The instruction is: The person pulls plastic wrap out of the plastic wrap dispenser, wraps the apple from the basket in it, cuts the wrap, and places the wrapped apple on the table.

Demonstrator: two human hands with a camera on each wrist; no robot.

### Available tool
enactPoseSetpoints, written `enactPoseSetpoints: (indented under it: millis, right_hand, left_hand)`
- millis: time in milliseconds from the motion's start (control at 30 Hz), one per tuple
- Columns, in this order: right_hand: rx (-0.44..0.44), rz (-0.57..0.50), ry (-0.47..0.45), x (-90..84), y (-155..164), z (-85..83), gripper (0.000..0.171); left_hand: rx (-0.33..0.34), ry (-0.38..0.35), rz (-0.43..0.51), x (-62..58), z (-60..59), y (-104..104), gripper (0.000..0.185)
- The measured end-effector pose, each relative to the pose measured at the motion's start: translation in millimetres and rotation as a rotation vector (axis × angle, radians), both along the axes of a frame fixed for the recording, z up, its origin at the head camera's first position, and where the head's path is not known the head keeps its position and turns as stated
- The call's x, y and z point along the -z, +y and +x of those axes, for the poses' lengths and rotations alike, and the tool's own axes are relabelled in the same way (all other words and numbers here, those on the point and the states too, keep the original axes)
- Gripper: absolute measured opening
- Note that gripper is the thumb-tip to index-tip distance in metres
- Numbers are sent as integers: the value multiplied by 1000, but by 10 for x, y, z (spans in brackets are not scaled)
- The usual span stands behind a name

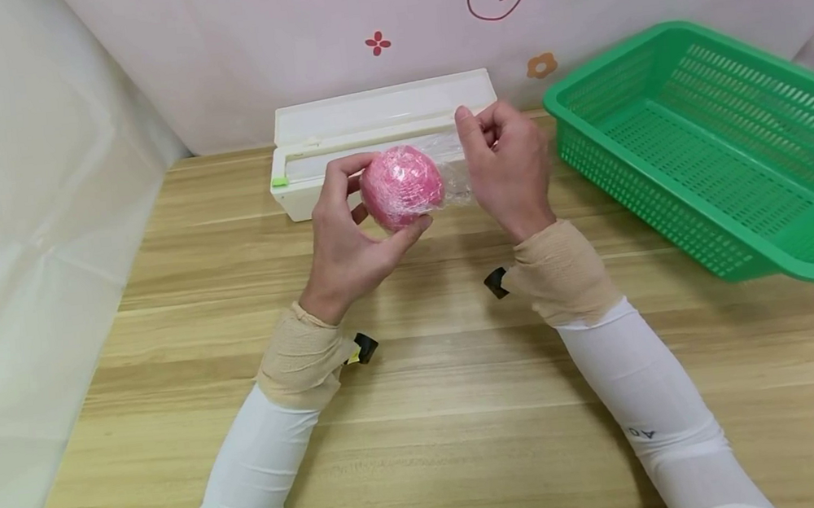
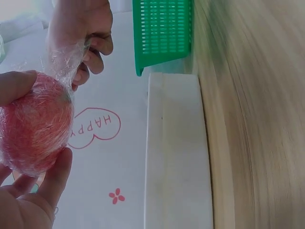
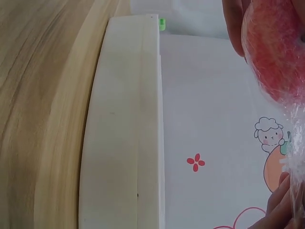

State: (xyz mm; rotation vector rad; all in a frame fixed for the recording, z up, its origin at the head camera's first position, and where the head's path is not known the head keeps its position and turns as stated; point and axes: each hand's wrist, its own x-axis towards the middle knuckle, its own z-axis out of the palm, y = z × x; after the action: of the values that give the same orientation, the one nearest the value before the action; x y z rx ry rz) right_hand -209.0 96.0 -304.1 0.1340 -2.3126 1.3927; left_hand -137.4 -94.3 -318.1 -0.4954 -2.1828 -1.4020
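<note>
A pink, roughly round, fruit-like ball (image 1: 400,183) is wrapped in shiny cling film, with a small dark spot visible in the right wrist view. My left hand (image 1: 351,247) holds it from the left, thumb below and fingers behind, raised over the table. From the ball's right side a loose stretch of cling film (image 1: 454,180) runs to my right hand (image 1: 509,166), which pinches its end with curled fingers. Twisted film (image 3: 296,143) hangs off the ball in the right wrist view. Behind the hands stands a white cling film dispenser (image 1: 306,202), its lid (image 1: 385,107) raised.
A green slotted basket (image 1: 656,209) stands at the right of the wooden table (image 1: 426,448). Its near-left rim is close to my right hand. A pale printed sheet (image 1: 328,41) forms the back wall, directly behind the dispenser. A green slider (image 1: 280,182) sits at the dispenser's left end.
</note>
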Motion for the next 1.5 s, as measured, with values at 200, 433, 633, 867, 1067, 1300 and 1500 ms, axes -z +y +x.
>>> enactPoseSetpoints:
  millis: [200,433,633,867,1067,1300,1500]
  right_hand:
    - [-63,-41,-31,0,-33,19,39]
    - [-154,-125,-104,12,-84,46,37]
    - [-214,-191,-137,24,-117,62,35]
    - [-306,-271,-148,8,-151,90,35]
    - [-392,-379,-206,-5,-180,119,36]
    - [-510,-534,-259,-20,-212,139,34]
    - [-602,-620,-379,-45,-210,165,32]
  left_hand:
    - [34,-8,70,-17,21,20,76]
    - [71,25,109,-7,24,20,76]
    - [91,59,120,0,27,24,77]
    - [115,72,168,6,34,34,80]
    - [144,88,201,17,32,41,82]
    - [214,114,278,35,25,50,82]
    - [269,126,363,67,18,68,81]
